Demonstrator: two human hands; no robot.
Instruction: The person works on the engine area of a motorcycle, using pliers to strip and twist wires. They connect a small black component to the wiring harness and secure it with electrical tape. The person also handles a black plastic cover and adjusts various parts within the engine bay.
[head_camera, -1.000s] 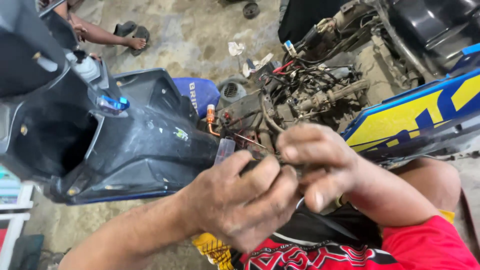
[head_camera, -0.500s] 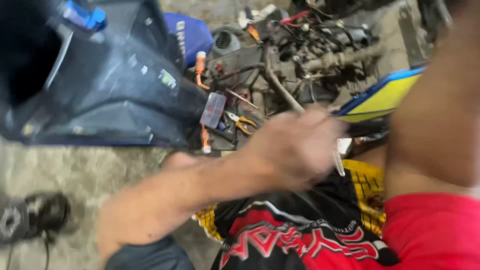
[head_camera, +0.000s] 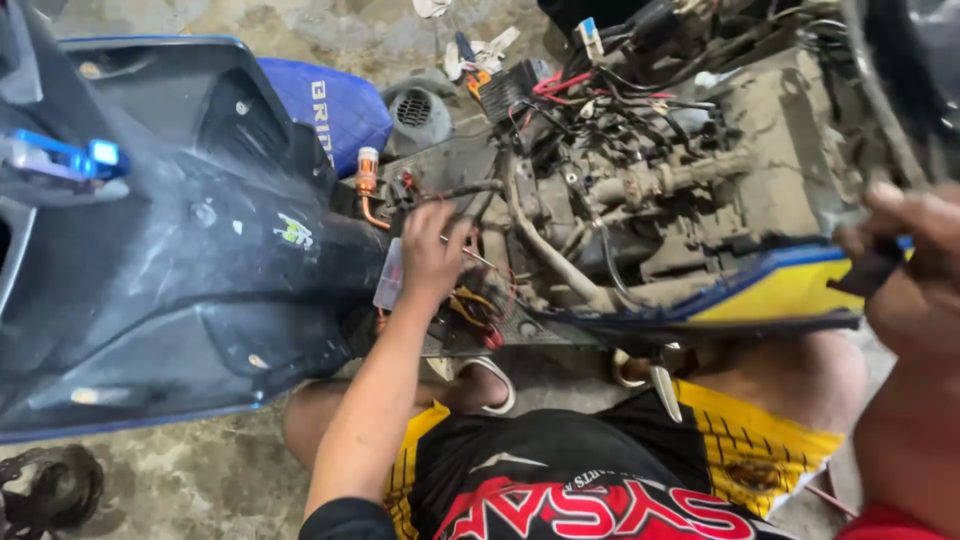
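Concrete floor (head_camera: 200, 470), stained and mottled. On it rest a stripped scooter (head_camera: 640, 190) with its black body panel (head_camera: 170, 260), a blue seat (head_camera: 335, 105), a grey round vent cover (head_camera: 415, 110), white scraps (head_camera: 480, 50) near the top edge, and a dark chain-like object (head_camera: 50, 485) at lower left.

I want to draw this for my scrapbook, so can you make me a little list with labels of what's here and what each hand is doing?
place: concrete floor, person crouched beside an opened scooter
left hand: reaching into the wires by the frame, fingers curled; what it grips cannot be told
right hand: at the picture's right edge, gripping the end of the yellow and blue side panel
engine: dusty, uncovered, black and red cables above it
black body cover: on the left
small orange part: between cover and engine
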